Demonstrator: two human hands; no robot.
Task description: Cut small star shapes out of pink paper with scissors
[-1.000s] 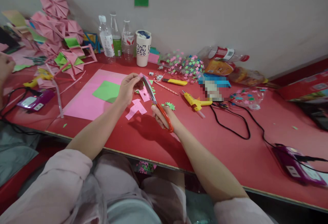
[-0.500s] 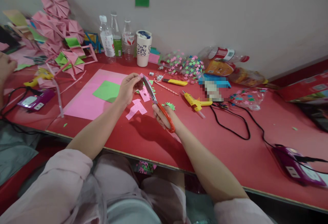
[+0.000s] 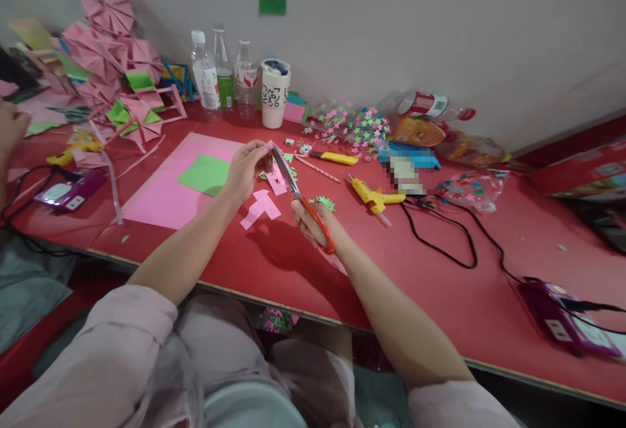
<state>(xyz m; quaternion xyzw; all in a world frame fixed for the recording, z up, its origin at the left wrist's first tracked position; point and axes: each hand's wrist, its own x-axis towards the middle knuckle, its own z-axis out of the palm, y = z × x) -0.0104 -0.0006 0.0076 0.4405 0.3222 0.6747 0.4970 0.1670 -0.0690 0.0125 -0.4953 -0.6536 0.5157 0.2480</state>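
My right hand [image 3: 315, 222] is wrapped round the orange-red handles of a pair of scissors [image 3: 313, 216], blades pointing up and away to the left. Between the fingertips of my left hand [image 3: 247, 166] a small piece of pink paper [image 3: 270, 145] is pinched, right at the scissor tips. Under the blades lies a pink strip with a star-shaped mark [image 3: 277, 181]. Pink paper scraps [image 3: 261, 208] rest on the table below my left hand. Small green paper stars [image 3: 323, 203] lie just beyond my right hand.
A pink sheet [image 3: 161, 183] with a green square [image 3: 204, 175] lies to the left. Rightward are a yellow cutter knife [image 3: 337, 157], a yellow glue gun [image 3: 374, 198] and its black cord [image 3: 440, 261]. Bottles [image 3: 205, 76] and a cup [image 3: 275, 95] stand by the wall. Another person's hand [image 3: 10, 128] shows far left.
Almost nothing differs. Both hands, the scissors and the pink paper keep nearly the same place; the whole view has shifted very slightly.
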